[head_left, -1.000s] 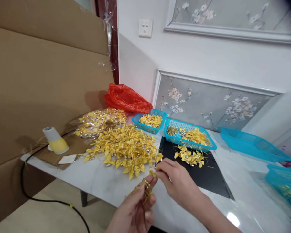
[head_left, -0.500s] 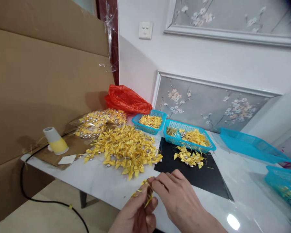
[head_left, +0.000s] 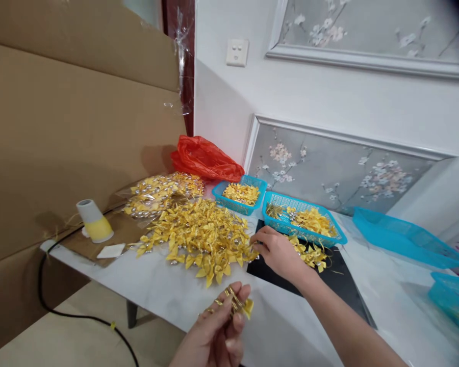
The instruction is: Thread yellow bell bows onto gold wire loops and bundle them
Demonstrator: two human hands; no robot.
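Note:
My left hand (head_left: 220, 326), low in the middle of the view, is closed around several thin gold wire ties (head_left: 233, 299). A yellow ribbon flower (head_left: 248, 308) pokes out past its fingers. My right hand (head_left: 277, 252) reaches over the black sheet (head_left: 344, 290), its bent fingertips at the right edge of a big pile of yellow ribbon flowers (head_left: 202, 232) with silver beads. Whatever those fingertips pinch is hidden by the hand. Just beyond my right wrist, a smaller bunch of yellow flowers (head_left: 314, 256) lies on the black sheet.
Blue baskets (head_left: 306, 229) with yellow pieces and gold ties stand along the wall. A red plastic bag (head_left: 206, 158) and a clear bag of beaded flowers (head_left: 156, 193) lie behind the pile. A thread cone (head_left: 94, 221) stands at left; blue trays (head_left: 405, 237) are at right.
My right hand has left my left hand and moved up and away to the pile's right edge. My left hand stays low, holding the ties. The view has shifted slightly.

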